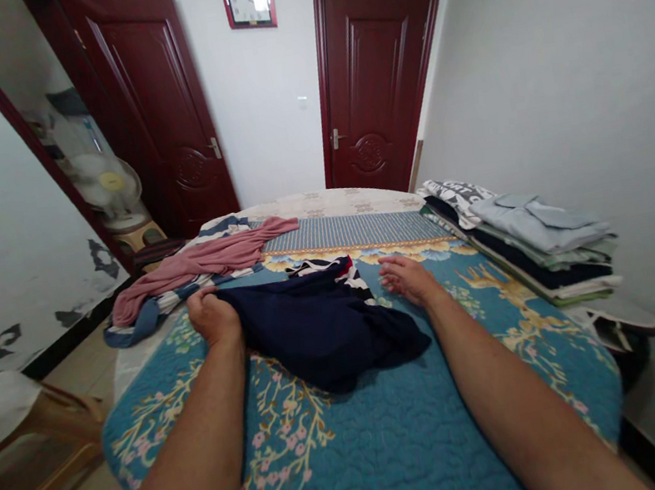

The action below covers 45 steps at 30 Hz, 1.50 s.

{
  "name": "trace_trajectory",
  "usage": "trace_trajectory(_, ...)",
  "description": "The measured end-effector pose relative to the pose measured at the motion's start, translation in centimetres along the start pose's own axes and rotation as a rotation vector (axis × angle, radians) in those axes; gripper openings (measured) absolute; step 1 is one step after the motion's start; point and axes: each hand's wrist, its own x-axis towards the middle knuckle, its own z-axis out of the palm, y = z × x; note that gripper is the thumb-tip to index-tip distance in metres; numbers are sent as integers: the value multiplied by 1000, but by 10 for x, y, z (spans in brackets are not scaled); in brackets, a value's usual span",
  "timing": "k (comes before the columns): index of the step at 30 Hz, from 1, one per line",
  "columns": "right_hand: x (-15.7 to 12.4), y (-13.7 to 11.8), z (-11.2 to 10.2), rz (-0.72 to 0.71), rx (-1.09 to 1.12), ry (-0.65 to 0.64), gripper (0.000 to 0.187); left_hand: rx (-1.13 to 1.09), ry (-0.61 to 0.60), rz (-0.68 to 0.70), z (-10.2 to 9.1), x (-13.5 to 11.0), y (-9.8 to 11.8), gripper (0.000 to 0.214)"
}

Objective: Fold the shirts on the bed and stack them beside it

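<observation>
A dark navy garment point(317, 327) lies crumpled in the middle of the table, with a patch of black, white and red striped fabric point(353, 274) showing at its far side. What kind of garment it is I cannot tell. My left hand point(213, 316) is closed on the garment's left end and lifts that edge a little. To the right of the cloth, my right hand point(406, 277) hovers apart from it, fingers stretched out and holding nothing.
Folded clothes point(543, 245) are stacked at the table's right edge. A pink garment point(204, 262) lies loosely over blue-and-white striped cloth point(155, 313) at the far left. The table wears a teal floral quilted cover point(402, 451). A stool point(26, 442) stands left, a fan point(104, 183) behind.
</observation>
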Motion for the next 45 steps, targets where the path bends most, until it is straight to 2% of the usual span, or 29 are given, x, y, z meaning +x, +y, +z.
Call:
trace_trajectory(3,6,11,26,-143,-352,84,42,28,-127,51,6,-5,0,23)
trace_trajectory(6,1,18,53,-305,-650,0,46,86,-288,187,13,-13,1,25)
trace_trajectory(9,-3,20,74,-390,-717,-178,29,148,-375,302,16,-21,4,16)
trace_trajectory(10,-2,19,76,-399,-692,-189,27,158,-369,318,16,-22,4,17)
trace_trajectory(11,0,17,75,-400,-650,-144,27,158,-347,327,14,-22,5,19)
trace_trajectory(12,3,14,71,-399,-592,-39,30,148,-311,327,12,-21,5,21)
trace_trajectory(14,11,7,51,-390,-455,300,36,117,-217,301,7,-16,4,24)
trace_trajectory(16,20,0,21,-376,-341,658,41,88,-124,253,3,-9,1,27)
trace_trajectory(17,24,-3,5,-368,-312,792,41,76,-93,230,3,-5,-1,28)
trace_trajectory(19,29,-2,-25,-335,-306,932,39,63,-88,201,6,0,-7,30)
trace_trajectory(21,32,4,-44,-279,-321,958,36,91,-164,193,12,1,-12,30)
trace_trajectory(23,33,12,-53,-229,-330,944,33,176,-288,211,19,-4,-14,29)
trace_trajectory(26,35,20,-53,-209,-337,914,35,332,-502,330,24,-17,-13,38)
trace_trajectory(28,37,22,-51,-207,-338,875,41,441,-630,432,21,-26,-9,52)
trace_trajectory(30,37,21,-49,-197,-368,829,55,560,-733,509,16,-32,-5,58)
trace_trajectory(32,36,20,-47,-237,-475,800,69,640,-829,566,11,-36,0,47)
trace_trajectory(35,34,20,-42,-401,-700,696,78,618,-926,608,6,-37,5,31)
trace_trajectory(36,34,20,-40,-434,-752,632,77,588,-913,601,6,-36,6,29)
trace_trajectory(38,33,19,-35,-390,-811,488,65,517,-790,549,6,-33,8,28)
trace_trajectory(42,28,13,-31,-91,-744,131,22,269,-328,376,7,-16,5,31)
trace_trajectory(44,24,10,-32,-3,-621,-81,24,153,-131,285,8,-4,0,33)
trace_trajectory(45,22,8,-32,20,-557,-165,27,121,-74,250,8,1,-3,33)
